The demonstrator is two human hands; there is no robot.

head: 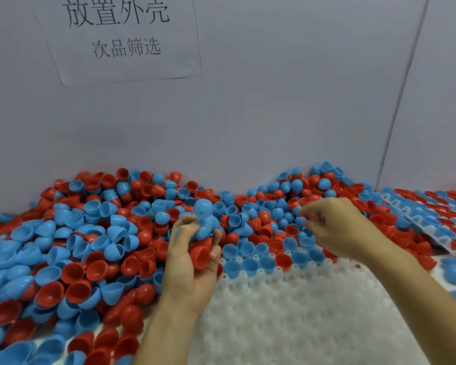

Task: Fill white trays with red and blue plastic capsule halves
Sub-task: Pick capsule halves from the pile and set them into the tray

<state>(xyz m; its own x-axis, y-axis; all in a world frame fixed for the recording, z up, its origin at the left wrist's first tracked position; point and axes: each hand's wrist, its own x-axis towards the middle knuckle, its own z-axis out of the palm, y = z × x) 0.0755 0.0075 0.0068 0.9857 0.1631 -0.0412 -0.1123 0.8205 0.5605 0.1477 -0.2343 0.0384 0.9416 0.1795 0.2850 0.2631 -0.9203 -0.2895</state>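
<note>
One white tray (295, 320) is lying nearest, its near edge cut off; about eight blue and one red capsule halves are sitting along its far rows. At the tray's left edge, the left hand (192, 259) is clutching several blue halves (204, 222) and a red half (201, 255). Beyond the tray's far edge, the right hand (337, 227) is blurring, fingers curled, its grip unclear, above the uncountable loose pile (90, 233). A second filled tray (429, 219) is leaning right, cut off.

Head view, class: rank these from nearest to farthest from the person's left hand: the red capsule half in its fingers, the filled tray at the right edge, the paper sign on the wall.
1. Red capsule half: held in the left hand.
2. Filled tray: far right, tilted on the pile.
3. Paper sign: high on the wall, upper left.
</note>
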